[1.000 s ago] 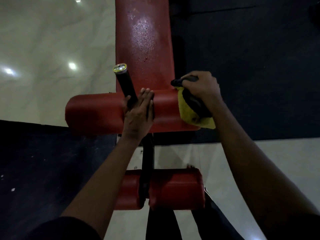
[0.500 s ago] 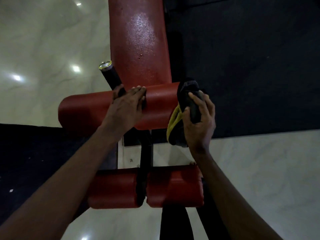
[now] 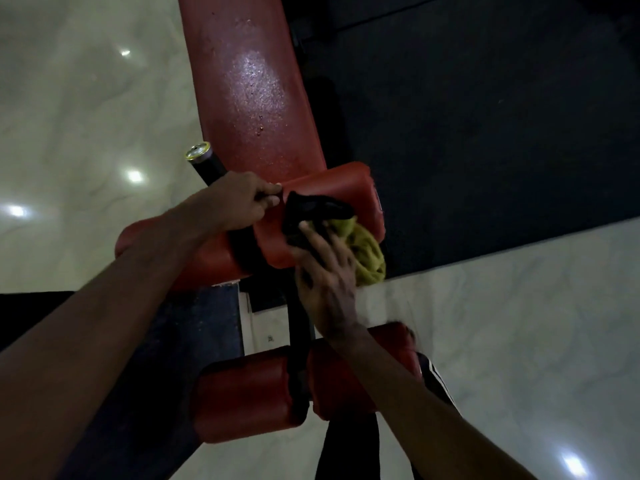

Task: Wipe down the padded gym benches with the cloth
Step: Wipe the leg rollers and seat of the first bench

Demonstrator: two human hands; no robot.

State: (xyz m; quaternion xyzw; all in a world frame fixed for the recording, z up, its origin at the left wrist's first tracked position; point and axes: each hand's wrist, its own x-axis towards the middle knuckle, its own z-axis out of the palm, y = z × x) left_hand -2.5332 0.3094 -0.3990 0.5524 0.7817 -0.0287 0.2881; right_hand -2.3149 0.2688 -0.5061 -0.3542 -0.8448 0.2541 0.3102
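The long red bench (image 3: 249,91) glistens with droplets on the far side, while we work the upper roller pad (image 3: 339,185). Our left hand (image 3: 239,202) has shifted to clamp round the base of the black handle (image 3: 204,161). Our right hand (image 3: 325,282) has swung in from the roller's right end, gripping the bunched cloth (image 3: 367,251) against its near face. The end looks done, and the face is next.

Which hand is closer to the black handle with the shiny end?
Left. The left hand grips the handle just below its shiny end. The right hand is farther off, holding the cloth against the red roller pad.
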